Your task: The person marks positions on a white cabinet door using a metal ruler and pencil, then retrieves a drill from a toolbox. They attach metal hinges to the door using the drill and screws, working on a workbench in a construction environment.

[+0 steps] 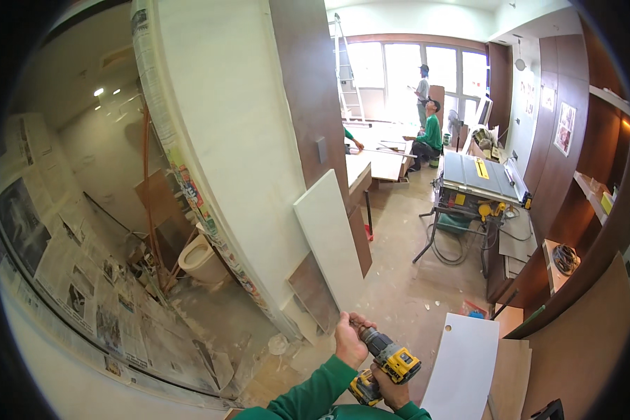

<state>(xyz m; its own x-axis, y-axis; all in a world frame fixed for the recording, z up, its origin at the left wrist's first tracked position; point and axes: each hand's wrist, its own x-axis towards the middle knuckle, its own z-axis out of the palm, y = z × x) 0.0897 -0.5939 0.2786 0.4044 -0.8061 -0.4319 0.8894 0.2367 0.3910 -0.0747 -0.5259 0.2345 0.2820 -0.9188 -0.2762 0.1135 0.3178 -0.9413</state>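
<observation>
A yellow and black cordless drill (pixel 401 362) is in front of me, its black chuck pointing away and to the left. My right hand (pixel 393 393) is wrapped round its grip, and the battery shows low by my green sleeve. At the chuck's front end, my left hand (pixel 350 341) has its fingers drawn together in a pinch. Whatever those fingers hold is too small to make out. Beyond them a white panel (pixel 332 241) leans against the wall, with a smaller brown board (pixel 312 292) beside it.
A table saw (pixel 479 182) on a folding stand is ahead to the right. White (pixel 462 367) and brown boards lie near my right side. A toilet (pixel 201 260) stands in the room at left. People work at a far table near a stepladder (pixel 348 70).
</observation>
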